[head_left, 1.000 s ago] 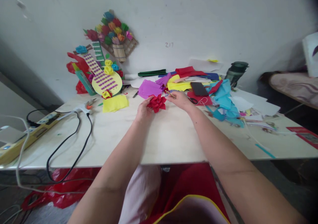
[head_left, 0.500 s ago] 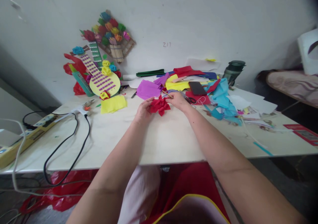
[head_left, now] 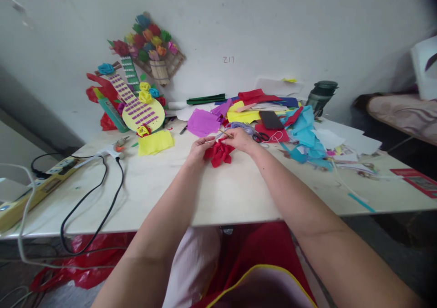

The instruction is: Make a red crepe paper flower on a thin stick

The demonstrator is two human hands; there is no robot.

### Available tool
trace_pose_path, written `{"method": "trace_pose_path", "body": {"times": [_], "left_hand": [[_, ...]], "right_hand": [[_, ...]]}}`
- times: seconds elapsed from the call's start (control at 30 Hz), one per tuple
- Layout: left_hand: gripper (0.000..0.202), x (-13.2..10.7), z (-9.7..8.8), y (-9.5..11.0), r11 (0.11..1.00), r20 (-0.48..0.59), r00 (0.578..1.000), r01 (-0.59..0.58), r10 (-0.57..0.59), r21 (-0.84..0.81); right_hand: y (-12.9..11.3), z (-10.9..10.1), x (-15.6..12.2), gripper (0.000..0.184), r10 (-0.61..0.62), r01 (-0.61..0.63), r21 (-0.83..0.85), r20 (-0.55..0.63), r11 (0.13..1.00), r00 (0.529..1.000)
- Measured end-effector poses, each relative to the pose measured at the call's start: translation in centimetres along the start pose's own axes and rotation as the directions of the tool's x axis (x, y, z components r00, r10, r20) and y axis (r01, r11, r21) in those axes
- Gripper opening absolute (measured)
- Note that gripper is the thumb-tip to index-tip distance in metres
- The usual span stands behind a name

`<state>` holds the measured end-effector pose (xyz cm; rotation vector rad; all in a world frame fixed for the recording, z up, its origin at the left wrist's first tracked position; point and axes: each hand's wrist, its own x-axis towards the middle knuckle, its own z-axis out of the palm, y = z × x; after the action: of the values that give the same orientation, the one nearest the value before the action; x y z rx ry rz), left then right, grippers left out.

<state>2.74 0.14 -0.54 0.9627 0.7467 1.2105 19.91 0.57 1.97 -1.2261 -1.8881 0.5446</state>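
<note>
A red crepe-paper flower (head_left: 220, 154) with pointed petals is held just above the table, between my hands. My left hand (head_left: 200, 150) pinches its left edge between thumb and fingers. My right hand (head_left: 240, 139) is closed around a thin wooden stick (head_left: 224, 133), whose tip points up and to the left. The right fingers also rest close to the flower's upper right petals; whether they grip a petal, I cannot tell. Behind the hands lie black-handled scissors (head_left: 261, 137) and a purple paper sheet (head_left: 204, 123).
A glue gun (head_left: 112, 151) with a black cord lies left, near a power strip (head_left: 51, 185). Yellow paper (head_left: 156, 143), a guitar-shaped craft (head_left: 143, 116) and a glue bottle (head_left: 112, 113) stand behind. At right are a phone (head_left: 271, 120), blue paper (head_left: 303, 132) and a dark bottle (head_left: 321, 97).
The flower has tilted, its petals now facing lower toward me. My right hand has shifted slightly left with the stick, above the flower's back edge. My left hand still pinches the flower.
</note>
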Motion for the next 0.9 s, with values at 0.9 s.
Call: {"method": "trace_pose_path", "body": {"times": [0.9], "left_hand": [[0.020, -0.26, -0.34, -0.20, 0.997, 0.186, 0.980, 0.054, -0.064, 0.058]], "right_hand": [[-0.43, 0.43, 0.04, 0.006, 0.037, -0.036, 0.066, -0.010, 0.997, 0.999]]}}
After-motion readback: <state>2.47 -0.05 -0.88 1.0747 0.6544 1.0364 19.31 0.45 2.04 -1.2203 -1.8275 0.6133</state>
